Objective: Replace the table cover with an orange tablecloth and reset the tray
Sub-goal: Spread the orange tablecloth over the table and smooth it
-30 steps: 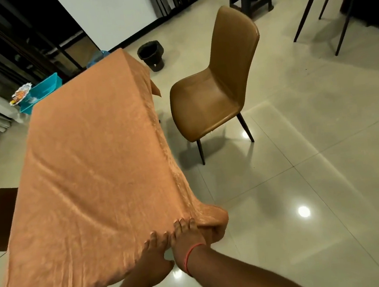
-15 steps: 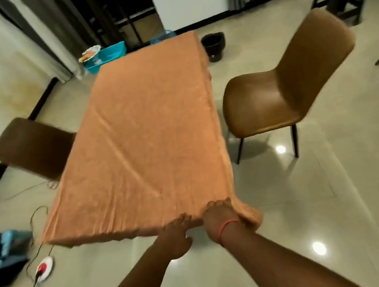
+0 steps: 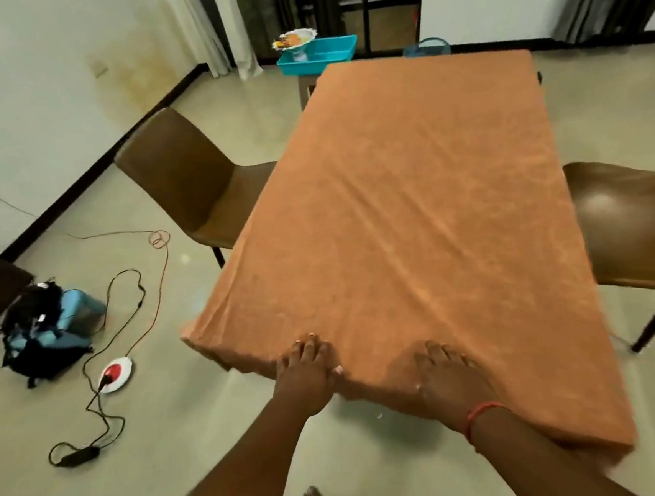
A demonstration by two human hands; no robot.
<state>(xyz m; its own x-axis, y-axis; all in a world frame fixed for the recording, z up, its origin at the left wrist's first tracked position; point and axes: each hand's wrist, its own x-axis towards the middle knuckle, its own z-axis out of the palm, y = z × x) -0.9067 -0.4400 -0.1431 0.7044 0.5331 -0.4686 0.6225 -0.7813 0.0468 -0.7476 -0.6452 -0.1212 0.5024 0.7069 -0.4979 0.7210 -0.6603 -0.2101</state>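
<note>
An orange tablecloth (image 3: 414, 215) covers the whole table and hangs over its edges. At the near edge my left hand (image 3: 304, 374) lies flat on the cloth, fingers straight, thumb over the edge. My right hand (image 3: 450, 376), with a red band at the wrist, presses flat on the cloth a little to the right. A turquoise tray (image 3: 319, 54) stands on a low stand beyond the table's far left corner, with a white footed dish of items (image 3: 295, 43) in it.
Brown chairs stand at the table's left (image 3: 192, 185) and right (image 3: 636, 226). On the floor at left lie a black-and-blue bag (image 3: 46, 331), a white and red plug block (image 3: 116, 374) and trailing cables (image 3: 130, 290). A blue basket handle (image 3: 427, 46) shows behind the table.
My view has swung left, from the table's near right corner toward the middle of its near edge. Both hands slid left along the cloth's edge and spread apart.
</note>
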